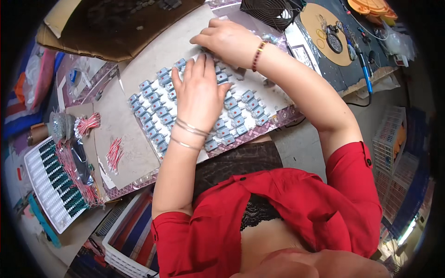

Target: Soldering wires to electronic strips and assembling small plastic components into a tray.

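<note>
Rows of small blue-grey box-shaped parts [162,111], several with a red dot on top, lie on a white board [241,88] on the worktable. My left hand [199,85] is palm down over the middle rows, its fingers spread and touching or just above the parts. Beyond it, my right hand [228,42] reaches over the far edge of the rows with its fingers pointing left and partly apart. Nothing shows in its fingers, though its palm side is hidden. Both hands cover some of the parts.
An open cardboard box [125,32] stands at the far left. Bundles of red-and-white wires [115,155] lie left of the rows, near a white tray [41,185]. At the far right are a black fan [271,11], a brown round board [324,34] and a blue soldering iron [365,72].
</note>
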### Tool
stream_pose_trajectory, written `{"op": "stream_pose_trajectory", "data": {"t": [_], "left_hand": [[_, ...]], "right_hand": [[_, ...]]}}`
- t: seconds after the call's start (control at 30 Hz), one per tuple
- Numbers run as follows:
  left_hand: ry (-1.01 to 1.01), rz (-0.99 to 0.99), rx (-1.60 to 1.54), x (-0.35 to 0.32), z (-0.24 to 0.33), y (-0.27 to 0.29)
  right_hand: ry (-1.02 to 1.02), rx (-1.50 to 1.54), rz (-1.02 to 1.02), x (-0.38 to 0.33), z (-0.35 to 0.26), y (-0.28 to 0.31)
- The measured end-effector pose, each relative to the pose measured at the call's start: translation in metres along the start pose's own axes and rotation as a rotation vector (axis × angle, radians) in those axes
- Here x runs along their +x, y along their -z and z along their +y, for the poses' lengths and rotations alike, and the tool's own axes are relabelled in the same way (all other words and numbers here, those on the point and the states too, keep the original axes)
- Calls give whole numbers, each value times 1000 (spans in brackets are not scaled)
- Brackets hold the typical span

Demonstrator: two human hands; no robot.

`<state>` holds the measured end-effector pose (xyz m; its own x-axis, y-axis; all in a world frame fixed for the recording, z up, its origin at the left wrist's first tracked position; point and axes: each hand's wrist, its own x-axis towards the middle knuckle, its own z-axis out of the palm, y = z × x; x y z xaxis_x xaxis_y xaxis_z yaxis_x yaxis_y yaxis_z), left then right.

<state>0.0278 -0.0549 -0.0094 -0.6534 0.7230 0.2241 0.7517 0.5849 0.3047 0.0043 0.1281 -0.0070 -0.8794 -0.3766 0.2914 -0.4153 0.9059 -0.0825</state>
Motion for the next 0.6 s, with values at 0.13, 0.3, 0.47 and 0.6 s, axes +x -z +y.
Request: {"op": "stream_pose_trajectory", "data": {"t": [0.13, 0.3, 0.47, 0.6], "left_hand": [[-31, -67, 101, 0, -2, 0], [-34, -66, 106, -4, -3, -2], [-36, -76, 57, -4, -8, -1], [-44, 29, 38, -4, -7, -4]], "right_hand": [[45, 135, -86, 12, 12, -6], [-172, 557, 106, -4, 13, -8], [-181, 584, 100, -39, -8, 22], [-284, 539, -43, -82, -16, 31]]}}
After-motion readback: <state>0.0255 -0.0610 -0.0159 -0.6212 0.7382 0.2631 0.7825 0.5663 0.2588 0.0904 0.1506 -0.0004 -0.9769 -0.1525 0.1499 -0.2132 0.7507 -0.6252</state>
